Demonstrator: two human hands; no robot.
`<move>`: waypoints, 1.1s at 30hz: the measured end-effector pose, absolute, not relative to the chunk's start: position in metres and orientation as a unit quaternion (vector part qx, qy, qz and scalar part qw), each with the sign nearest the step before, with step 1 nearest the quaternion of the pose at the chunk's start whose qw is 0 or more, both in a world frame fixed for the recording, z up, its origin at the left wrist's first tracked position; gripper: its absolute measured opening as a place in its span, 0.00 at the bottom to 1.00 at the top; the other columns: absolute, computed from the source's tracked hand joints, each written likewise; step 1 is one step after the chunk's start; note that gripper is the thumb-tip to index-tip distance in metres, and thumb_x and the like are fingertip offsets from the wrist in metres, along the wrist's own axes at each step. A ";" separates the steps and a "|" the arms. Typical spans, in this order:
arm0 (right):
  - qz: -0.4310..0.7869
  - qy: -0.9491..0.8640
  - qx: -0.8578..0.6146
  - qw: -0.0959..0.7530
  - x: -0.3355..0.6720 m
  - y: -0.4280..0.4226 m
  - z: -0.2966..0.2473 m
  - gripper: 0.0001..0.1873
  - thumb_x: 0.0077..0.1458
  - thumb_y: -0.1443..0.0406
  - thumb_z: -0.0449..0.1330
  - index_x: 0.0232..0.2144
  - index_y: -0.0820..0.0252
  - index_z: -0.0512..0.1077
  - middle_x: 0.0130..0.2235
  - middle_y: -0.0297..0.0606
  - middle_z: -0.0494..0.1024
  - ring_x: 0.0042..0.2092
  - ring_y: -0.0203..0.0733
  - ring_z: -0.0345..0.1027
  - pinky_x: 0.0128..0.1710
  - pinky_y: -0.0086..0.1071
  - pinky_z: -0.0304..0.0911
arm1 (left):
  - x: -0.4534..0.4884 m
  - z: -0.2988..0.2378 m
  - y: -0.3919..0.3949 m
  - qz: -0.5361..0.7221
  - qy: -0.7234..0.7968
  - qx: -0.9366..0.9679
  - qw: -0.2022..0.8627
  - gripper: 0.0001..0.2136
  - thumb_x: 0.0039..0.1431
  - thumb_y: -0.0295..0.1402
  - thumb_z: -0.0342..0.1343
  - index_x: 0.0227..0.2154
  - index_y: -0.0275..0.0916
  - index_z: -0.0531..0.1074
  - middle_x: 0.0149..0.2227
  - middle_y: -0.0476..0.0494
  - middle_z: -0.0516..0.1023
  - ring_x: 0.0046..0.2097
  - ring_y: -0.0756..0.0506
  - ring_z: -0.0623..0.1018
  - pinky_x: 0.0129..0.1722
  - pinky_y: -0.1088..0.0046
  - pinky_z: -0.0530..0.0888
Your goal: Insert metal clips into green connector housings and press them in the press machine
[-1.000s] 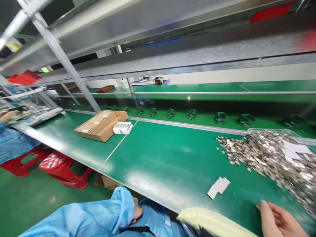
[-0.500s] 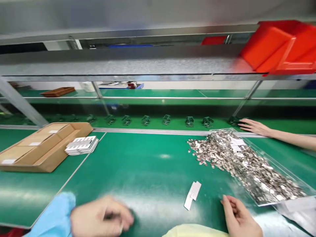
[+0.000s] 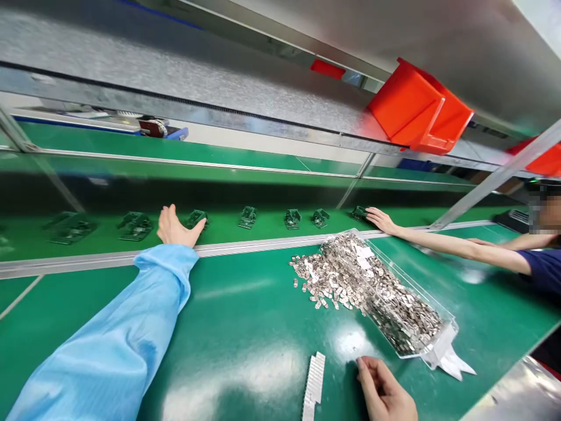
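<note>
My left hand (image 3: 174, 227) is stretched out over the metal rail to the green conveyor belt (image 3: 263, 225), fingers open, right beside a small green part (image 3: 196, 218). Its arm wears a light blue sleeve (image 3: 118, 345). My right hand (image 3: 383, 393) rests on the green table near the front edge, fingers loosely curled with nothing in them, next to a white strip of small pieces (image 3: 314, 386). A clear tray (image 3: 438, 345) spills a heap of small metal pieces (image 3: 350, 278) onto the table.
More green parts (image 3: 248, 216) ride in a row along the belt. A co-worker's hand (image 3: 380, 219) reaches onto the belt from the right. Red bins (image 3: 416, 111) sit on the shelf overhead. A metal rail (image 3: 87, 260) divides table and belt.
The view has swung right, and the cardboard box is out of sight. My left hand has gone from the table's front edge out to the belt. My right hand stays by the white strip.
</note>
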State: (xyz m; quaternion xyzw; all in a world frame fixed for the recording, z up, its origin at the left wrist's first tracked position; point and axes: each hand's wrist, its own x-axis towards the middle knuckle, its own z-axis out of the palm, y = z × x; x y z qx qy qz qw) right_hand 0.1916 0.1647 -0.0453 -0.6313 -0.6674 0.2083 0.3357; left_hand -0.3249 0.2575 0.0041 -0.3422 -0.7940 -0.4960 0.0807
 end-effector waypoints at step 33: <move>0.214 -0.672 -0.597 0.381 0.117 0.245 -0.021 0.04 0.47 0.63 0.62 0.24 0.54 0.76 0.32 0.36 0.76 0.32 0.42 0.68 0.32 0.32 0.61 | -0.188 -0.020 0.087 -0.341 -0.728 -0.577 -0.144 0.51 0.42 0.54 0.61 0.64 0.40 0.41 0.62 0.30 0.59 0.61 0.30 0.65 0.55 0.47 0.67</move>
